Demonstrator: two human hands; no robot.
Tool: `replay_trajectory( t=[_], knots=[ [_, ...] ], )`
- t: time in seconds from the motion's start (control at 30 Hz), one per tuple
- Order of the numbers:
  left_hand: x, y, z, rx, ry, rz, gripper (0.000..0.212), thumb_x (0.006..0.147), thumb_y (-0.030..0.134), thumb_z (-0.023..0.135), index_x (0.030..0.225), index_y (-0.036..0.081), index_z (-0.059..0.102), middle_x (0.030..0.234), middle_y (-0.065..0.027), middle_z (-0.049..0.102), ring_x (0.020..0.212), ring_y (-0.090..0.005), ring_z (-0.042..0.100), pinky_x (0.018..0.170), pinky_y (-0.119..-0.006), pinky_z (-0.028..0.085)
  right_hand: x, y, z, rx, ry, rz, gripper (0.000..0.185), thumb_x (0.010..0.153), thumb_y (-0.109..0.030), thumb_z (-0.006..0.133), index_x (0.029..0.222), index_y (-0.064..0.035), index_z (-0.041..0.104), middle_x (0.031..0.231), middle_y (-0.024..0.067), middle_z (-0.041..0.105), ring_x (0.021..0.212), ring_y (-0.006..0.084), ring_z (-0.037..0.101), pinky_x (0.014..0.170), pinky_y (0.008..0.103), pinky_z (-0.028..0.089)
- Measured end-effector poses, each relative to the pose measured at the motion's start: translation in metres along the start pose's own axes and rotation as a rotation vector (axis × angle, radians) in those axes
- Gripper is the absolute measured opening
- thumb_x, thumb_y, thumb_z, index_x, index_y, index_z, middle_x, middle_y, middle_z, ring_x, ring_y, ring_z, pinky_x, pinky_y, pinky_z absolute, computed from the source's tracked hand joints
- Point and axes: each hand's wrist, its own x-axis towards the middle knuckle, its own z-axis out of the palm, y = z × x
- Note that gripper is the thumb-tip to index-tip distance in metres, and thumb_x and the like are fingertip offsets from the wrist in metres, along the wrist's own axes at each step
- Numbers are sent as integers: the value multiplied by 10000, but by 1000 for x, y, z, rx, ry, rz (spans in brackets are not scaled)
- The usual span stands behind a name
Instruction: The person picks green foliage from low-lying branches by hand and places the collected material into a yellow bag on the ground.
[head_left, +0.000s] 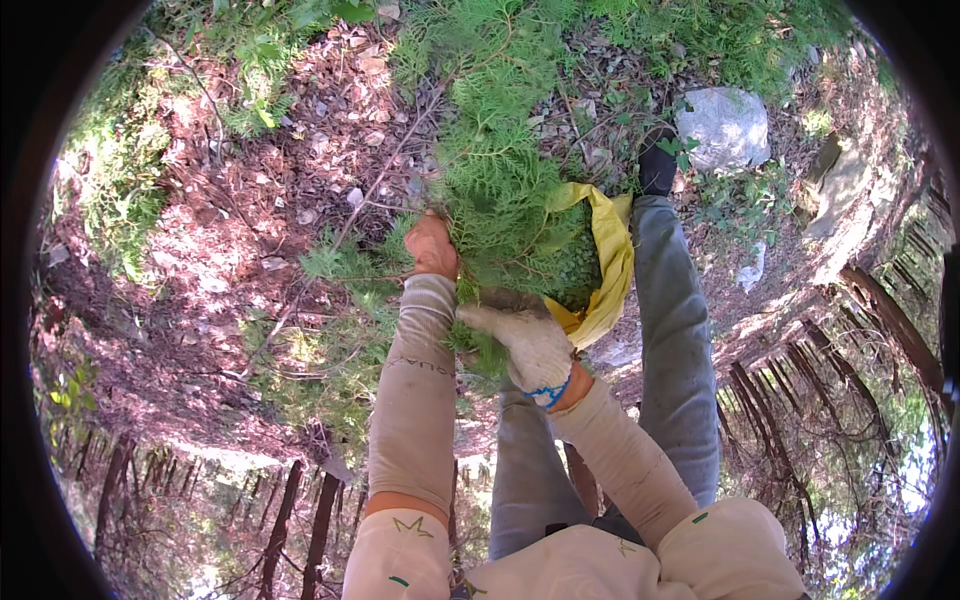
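Observation:
A leafy conifer branch (495, 150) with flat green sprays reaches down the middle of the view. My left hand (433, 246), bare, is closed around a thin part of the foliage at the branch's left side. My right hand (525, 337) wears a white knit glove with a blue cuff edge and lies below the sprays, its fingers pointing left; blur and leaves hide what they hold, if anything. Right beside it stands an open yellow bag (616, 262), with small green seed cones or clippings (581, 259) inside. Part of the branch hangs over the bag's mouth.
A pale rock (722, 129) lies at the upper right, near my dark shoe (658, 163). Thin bare twigs (386, 169) cross the leaf-littered ground left of the branch. More conifer foliage (124, 180) grows at the far left. Tree trunks (281, 525) stand along the lower rim.

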Motion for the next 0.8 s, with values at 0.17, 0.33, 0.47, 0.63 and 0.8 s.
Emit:
replay_trajectory(
  t=[0.17,0.33,0.47,0.63,0.8],
  knots=[
    [6,-2,-69,774,-53,201,225,898,226,476,828,61,612,790,-137,646,690,-222,618,572,-325,463,-10,-24,25,852,108,393,214,727,-91,677,905,4,604,778,61,602,677,142,595,613,270,485],
    [-49,63,-91,361,-20,170,271,916,161,409,837,-2,610,822,-191,632,809,-307,622,663,-371,469,1,-33,-1,179,-36,361,180,725,-113,643,860,4,620,757,63,603,696,165,596,630,285,483],
    [-77,79,-95,-837,-128,-204,221,950,160,371,888,3,514,743,-129,573,654,-240,546,612,-335,450,18,13,-39,-496,-28,228,242,698,-241,616,794,-19,631,792,126,623,782,274,603,718,345,476],
    [-98,96,-96,-1175,-137,-458,201,962,211,363,886,49,455,728,-84,527,623,-183,490,588,-294,432,40,94,-81,-915,-280,89,240,723,-256,518,701,-34,607,784,135,623,780,323,576,755,401,451],
    [-97,100,-124,-1116,-30,-417,194,961,198,358,834,74,436,624,-40,449,530,-160,407,513,-307,395,31,151,-59,-1003,-338,46,199,712,-256,575,730,-76,658,882,152,616,978,286,526,841,380,425]
  ],
)
